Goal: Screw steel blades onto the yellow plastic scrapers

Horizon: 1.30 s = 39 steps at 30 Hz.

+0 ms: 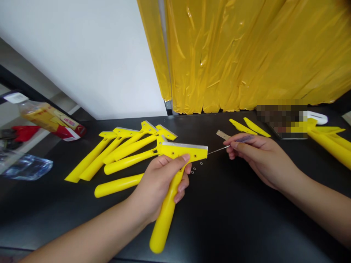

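My left hand (164,179) is closed around a yellow scraper (167,208), its thumb on the head and the handle slanting down toward me. A metal blade edge runs along the top of that head. In my right hand (255,153) is a screwdriver (219,149) with a thin shaft, pinched by its dark purplish handle. Its tip points left, close to the right end of the scraper head; whether they touch I cannot tell. Several small nuts (194,169) lie on the black table just beyond the scraper. A loose metal blade (222,134) rests behind the screwdriver.
Several more yellow scrapers (93,157) lie at the left. Yellow plastic pieces (242,128) sit at the back right, near a pixelated dark object (282,120) and more yellow handles (331,146). A drink bottle (51,117) stands tilted at far left. Yellow film (246,54) hangs behind the table.
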Available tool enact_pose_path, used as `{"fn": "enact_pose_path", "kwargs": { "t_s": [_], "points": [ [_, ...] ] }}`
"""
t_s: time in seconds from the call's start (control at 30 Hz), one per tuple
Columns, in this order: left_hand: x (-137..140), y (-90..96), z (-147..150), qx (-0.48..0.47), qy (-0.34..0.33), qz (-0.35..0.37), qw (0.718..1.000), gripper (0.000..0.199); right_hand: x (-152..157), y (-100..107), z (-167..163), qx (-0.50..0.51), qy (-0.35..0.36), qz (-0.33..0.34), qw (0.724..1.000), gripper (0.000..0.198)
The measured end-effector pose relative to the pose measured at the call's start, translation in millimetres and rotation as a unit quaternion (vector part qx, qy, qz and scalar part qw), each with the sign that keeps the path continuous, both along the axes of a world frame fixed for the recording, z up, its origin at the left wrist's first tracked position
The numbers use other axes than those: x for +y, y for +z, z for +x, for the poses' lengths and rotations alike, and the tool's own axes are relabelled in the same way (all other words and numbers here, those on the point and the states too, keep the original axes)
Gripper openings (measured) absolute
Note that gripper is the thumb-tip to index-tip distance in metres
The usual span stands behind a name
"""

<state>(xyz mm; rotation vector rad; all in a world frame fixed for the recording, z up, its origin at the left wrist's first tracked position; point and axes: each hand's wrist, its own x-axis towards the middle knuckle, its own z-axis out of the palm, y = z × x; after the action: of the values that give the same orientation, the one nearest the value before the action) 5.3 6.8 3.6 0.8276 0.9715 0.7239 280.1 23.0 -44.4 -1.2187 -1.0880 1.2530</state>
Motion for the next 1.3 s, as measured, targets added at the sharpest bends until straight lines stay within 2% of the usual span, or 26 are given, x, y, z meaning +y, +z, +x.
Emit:
{"fn": "enact_pose_path", "kwargs": {
  "t_s": [0.47, 0.63, 0.83, 1.03, 1.3],
  "points": [
    [0.1, -1.0, -1.0, -0.002, -0.003, -0.001, 1.0, 0.038, -1.6, 1.7, 0.9, -0.002, -0.009, 0.02, 1.0, 0.025],
    [-2.9, -2.1, 0.7, -0.041, -0.015, -0.034, 0.998, 0.038, -9.5, 17.9, -0.3, -0.009, -0.015, 0.063, 0.998, 0.019],
    [-3.9, -2.9, 0.2, -0.058, -0.002, -0.058, 0.997, 0.038, -21.4, 39.4, 0.2, -0.001, -0.064, 0.13, 0.989, 0.009],
    [-7.1, -3.2, 2.3, -0.063, -0.001, -0.072, 0.995, 0.036, -33.1, 46.4, -2.3, 0.017, -0.065, 0.117, 0.991, 0.016],
    [-13.7, -5.0, 6.4, -0.057, -0.017, -0.068, 0.996, 0.036, -38.6, 41.3, -9.4, 0.002, -0.008, 0.066, 0.998, 0.019]
  ]
}}
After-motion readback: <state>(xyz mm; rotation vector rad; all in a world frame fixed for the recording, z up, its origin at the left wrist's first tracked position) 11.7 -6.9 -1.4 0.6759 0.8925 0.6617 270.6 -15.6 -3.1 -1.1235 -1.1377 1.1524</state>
